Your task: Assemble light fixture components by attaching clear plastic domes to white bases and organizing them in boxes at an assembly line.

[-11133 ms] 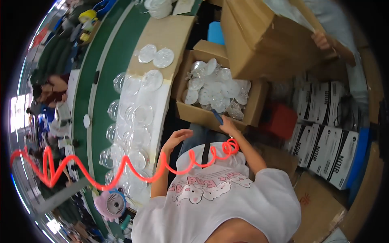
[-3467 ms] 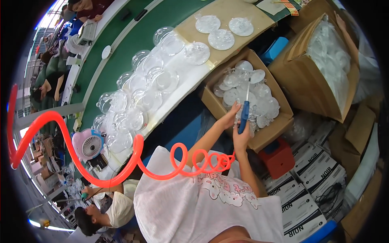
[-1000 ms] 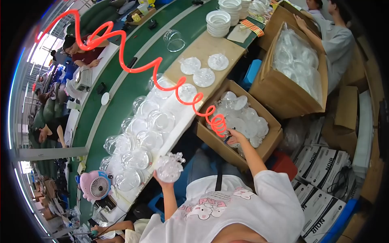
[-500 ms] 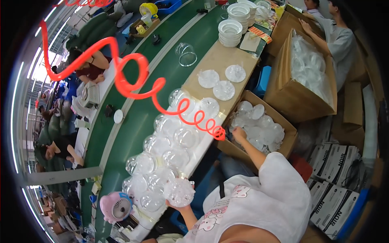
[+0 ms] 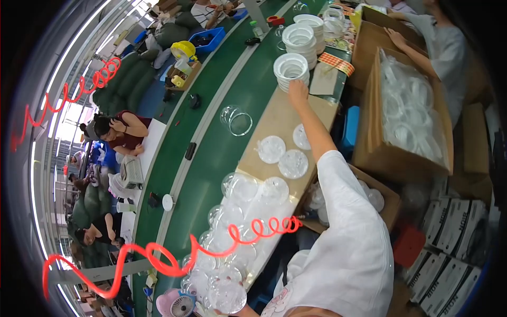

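At the lower edge, my left hand [image 5: 249, 312] is mostly hidden behind the clear round plastic piece [image 5: 227, 296] it holds above the crowded tabletop. My right arm stretches far forward. The fingers of my right hand [image 5: 298, 91] are closed on the near rim of a white plastic ring [image 5: 291, 67] at the top of a stack. Taller stacks of white rings [image 5: 298, 38] stand just behind. Between my hands lie several clear domes with whitish discs [image 5: 275, 190] and clear round discs [image 5: 293, 164] on brown board [image 5: 264, 124].
A curved green conveyor [image 5: 211, 137] runs along the left, carrying a clear cup-like part [image 5: 236, 121]. A red coiled air hose [image 5: 198, 256] hangs across the view. At right stand an open carton of clear parts [image 5: 412, 116] and another worker [image 5: 443, 58]. A pink fan [image 5: 177, 304] sits below.
My right hand has left the carton of clear pieces and reached forward to the ring stack. My left hand still holds the clear piece. The view has shifted and the red hose hangs lower.
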A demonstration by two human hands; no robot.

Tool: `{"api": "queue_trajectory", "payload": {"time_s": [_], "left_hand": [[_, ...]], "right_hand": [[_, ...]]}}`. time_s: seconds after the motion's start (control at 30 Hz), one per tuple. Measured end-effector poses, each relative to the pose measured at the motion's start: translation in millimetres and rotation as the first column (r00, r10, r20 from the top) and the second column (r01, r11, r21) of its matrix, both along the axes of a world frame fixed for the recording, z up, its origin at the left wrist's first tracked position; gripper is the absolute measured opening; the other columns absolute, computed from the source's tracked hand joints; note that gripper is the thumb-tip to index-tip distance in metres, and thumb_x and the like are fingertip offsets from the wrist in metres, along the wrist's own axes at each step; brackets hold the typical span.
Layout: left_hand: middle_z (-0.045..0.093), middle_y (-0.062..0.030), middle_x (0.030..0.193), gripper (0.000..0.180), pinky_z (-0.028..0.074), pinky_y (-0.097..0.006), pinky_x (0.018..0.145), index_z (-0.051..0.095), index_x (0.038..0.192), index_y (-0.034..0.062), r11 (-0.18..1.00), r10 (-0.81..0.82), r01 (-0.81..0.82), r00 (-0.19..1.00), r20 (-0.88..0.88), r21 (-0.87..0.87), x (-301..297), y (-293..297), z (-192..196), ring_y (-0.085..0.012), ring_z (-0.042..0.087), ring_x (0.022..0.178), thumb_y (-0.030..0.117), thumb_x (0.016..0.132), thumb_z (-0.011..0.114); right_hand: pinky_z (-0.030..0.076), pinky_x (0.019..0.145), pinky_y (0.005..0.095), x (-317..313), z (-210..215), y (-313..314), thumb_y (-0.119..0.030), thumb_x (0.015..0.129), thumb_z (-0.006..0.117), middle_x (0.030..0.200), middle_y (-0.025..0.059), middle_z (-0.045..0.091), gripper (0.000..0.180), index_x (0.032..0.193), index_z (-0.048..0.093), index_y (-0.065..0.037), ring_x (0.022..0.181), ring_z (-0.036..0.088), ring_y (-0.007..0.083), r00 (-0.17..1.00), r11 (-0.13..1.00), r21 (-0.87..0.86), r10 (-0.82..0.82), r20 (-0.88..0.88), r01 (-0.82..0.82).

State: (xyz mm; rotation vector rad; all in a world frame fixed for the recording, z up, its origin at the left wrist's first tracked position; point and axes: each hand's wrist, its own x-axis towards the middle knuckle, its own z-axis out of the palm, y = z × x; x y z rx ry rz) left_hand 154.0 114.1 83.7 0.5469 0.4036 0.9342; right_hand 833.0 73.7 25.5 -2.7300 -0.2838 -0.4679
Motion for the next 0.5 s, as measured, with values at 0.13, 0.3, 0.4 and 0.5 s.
{"api": "queue_trajectory", "payload": {"time_s": [0.13, 0.3, 0.4, 0.5], "left_hand": [[0.017, -0.0132, 0.140, 0.085, 0.027, -0.067, 0.084, 0.024, 0.134, 0.0219, 0.997, 0.056, -0.056, 0.998, 0.011, 0.059, 38.3, 20.5, 8.9, -0.0449, 0.026, 0.119, 0.066, 0.065, 0.047], [0.016, -0.0136, 0.140, 0.086, 0.028, -0.067, 0.083, 0.023, 0.134, 0.0219, 0.995, 0.048, -0.054, 0.997, 0.066, 0.089, 74.1, 51.7, -13.3, -0.0447, 0.025, 0.120, 0.067, 0.065, 0.046], [0.016, -0.0138, 0.140, 0.086, 0.028, -0.067, 0.083, 0.022, 0.134, 0.0220, 0.994, 0.048, -0.057, 0.995, 0.088, 0.096, 84.2, 58.3, -16.3, -0.0446, 0.025, 0.120, 0.067, 0.065, 0.046], [0.015, -0.0140, 0.140, 0.087, 0.029, -0.067, 0.083, 0.022, 0.135, 0.0220, 0.994, 0.039, -0.049, 0.994, 0.106, 0.093, 79.7, 59.0, -10.7, -0.0445, 0.025, 0.120, 0.067, 0.065, 0.046]], "right_hand": [[0.049, 0.069, 0.0378, 31.4, -11.7, 38.9, -0.010, 0.079, 0.044, 0.091, 0.0089, 0.059, 0.016, 0.086, 0.059, -0.008, 0.086, 0.057, 0.0247, 0.990, 0.990, 0.013, 0.137, 0.010, -0.137], [0.050, 0.063, 0.0375, 71.9, -27.4, 40.9, -0.008, 0.077, 0.046, 0.084, 0.0108, 0.062, 0.015, 0.077, 0.061, -0.007, 0.079, 0.061, 0.0270, 0.978, 0.982, -0.092, 0.148, -0.149, -0.162], [0.049, 0.061, 0.0391, 83.1, -22.3, 40.0, -0.009, 0.075, 0.048, 0.081, 0.0121, 0.063, 0.015, 0.078, 0.063, -0.008, 0.076, 0.062, 0.0283, 0.976, 0.970, -0.125, 0.195, -0.095, -0.206], [0.047, 0.062, 0.0396, 72.7, 2.7, 28.8, -0.013, 0.076, 0.050, 0.083, 0.0136, 0.062, 0.018, 0.087, 0.063, -0.007, 0.079, 0.060, 0.0288, 0.972, 0.967, -0.105, 0.234, -0.013, -0.234]]}}
